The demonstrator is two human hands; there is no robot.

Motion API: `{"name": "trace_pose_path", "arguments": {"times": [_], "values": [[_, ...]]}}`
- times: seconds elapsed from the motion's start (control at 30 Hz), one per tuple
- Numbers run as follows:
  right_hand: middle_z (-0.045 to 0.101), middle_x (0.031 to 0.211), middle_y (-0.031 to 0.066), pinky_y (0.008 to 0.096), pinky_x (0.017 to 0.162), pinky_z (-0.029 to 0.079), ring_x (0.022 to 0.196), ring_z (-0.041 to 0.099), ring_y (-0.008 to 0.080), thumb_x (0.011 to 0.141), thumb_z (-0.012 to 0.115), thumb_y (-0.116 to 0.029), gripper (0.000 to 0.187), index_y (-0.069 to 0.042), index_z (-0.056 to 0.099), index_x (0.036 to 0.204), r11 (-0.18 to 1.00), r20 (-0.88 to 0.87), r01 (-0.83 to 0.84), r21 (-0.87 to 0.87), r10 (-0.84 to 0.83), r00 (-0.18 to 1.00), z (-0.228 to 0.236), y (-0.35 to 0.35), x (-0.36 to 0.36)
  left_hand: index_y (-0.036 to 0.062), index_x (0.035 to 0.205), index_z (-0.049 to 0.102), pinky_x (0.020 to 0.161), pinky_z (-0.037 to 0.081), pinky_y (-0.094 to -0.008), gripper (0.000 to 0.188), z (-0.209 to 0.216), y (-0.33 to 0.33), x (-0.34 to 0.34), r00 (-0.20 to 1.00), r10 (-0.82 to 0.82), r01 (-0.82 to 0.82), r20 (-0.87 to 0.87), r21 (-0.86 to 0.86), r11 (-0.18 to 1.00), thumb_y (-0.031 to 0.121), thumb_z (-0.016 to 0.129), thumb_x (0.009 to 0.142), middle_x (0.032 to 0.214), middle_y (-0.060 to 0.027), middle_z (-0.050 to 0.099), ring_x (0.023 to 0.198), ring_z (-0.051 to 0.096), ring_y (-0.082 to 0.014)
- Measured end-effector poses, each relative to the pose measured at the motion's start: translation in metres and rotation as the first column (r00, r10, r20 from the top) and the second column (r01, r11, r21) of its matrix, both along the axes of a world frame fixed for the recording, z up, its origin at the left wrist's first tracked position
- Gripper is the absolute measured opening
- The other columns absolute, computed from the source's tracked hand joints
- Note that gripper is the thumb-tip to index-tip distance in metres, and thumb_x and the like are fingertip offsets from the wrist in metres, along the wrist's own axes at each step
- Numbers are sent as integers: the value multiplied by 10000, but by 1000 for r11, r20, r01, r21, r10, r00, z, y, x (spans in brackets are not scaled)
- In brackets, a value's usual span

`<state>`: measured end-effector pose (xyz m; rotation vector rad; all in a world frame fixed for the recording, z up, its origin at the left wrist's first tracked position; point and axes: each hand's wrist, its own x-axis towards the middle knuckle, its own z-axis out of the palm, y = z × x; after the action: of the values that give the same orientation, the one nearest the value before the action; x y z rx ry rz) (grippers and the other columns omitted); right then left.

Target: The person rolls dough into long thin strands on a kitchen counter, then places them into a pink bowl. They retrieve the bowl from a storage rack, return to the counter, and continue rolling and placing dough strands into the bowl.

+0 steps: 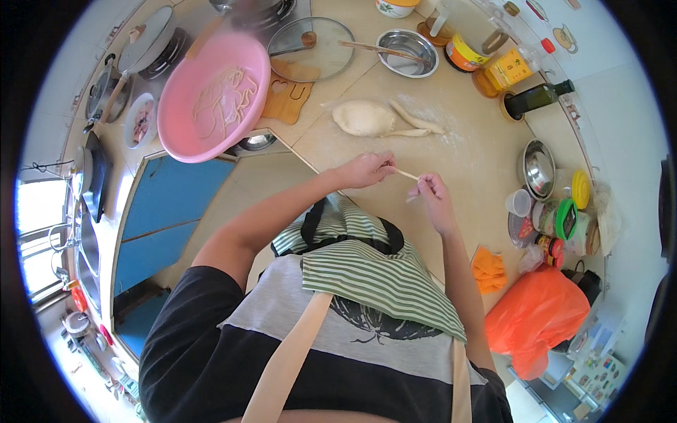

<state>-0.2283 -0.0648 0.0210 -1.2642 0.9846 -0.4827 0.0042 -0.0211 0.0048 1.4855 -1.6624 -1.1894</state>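
A thin strip of dough is stretched between my two hands above the counter's near edge. My left hand pinches its left end, and my right hand grips the other, with a short pale end hanging below its fingers. Just beyond them on the floured counter lies a smooth lump of dough. Beside its right end are two rolled dough pieces. To the left, a pink basin holds several long dough strands.
A wooden board and a glass lid lie beside the basin. Behind the dough stands a metal bowl with chopsticks across it. Bottles and jars line the right side, near an orange bag.
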Motion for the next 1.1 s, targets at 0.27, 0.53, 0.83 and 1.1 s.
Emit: {"name": "trace_pose_path", "arguments": {"times": [0.27,0.53,0.83,1.1], "values": [[636,793,33,298,634,476,729,577,110,932,549,-204,193,-33,638,930,916,-367,-399,-26,363,857,19,-39,-43,32,931,632,706,484,-431,188,22,-6,6,928,-212,238,305,-50,970,205,633,857,831,-143,648,800,620,-341],[626,1005,128,366,817,449,933,577,249,884,600,-147,178,-21,638,1004,691,-752,-508,-514,-79,654,2,-53,-97,38,1021,646,845,474,-453,217,-16,-4,-50,854,66,129,516,-334,934,129,581,835,1220,-148,562,1077,558,-340],[275,1508,211,514,1149,155,1418,222,355,942,475,-231,593,28,277,1437,535,-665,-496,-684,-176,726,-40,4,-32,-9,1431,322,1155,209,-491,622,-30,2,-91,806,168,166,568,-489,857,286,506,916,1510,-173,296,1410,256,-320],[200,1556,164,575,1140,85,1447,162,326,952,441,-298,623,-40,242,1482,649,-780,-566,-509,-70,621,-32,22,-50,-11,1449,280,1143,220,-502,685,-25,32,-78,771,-19,265,636,-294,918,379,497,930,1525,-167,272,1422,240,-314]]}}
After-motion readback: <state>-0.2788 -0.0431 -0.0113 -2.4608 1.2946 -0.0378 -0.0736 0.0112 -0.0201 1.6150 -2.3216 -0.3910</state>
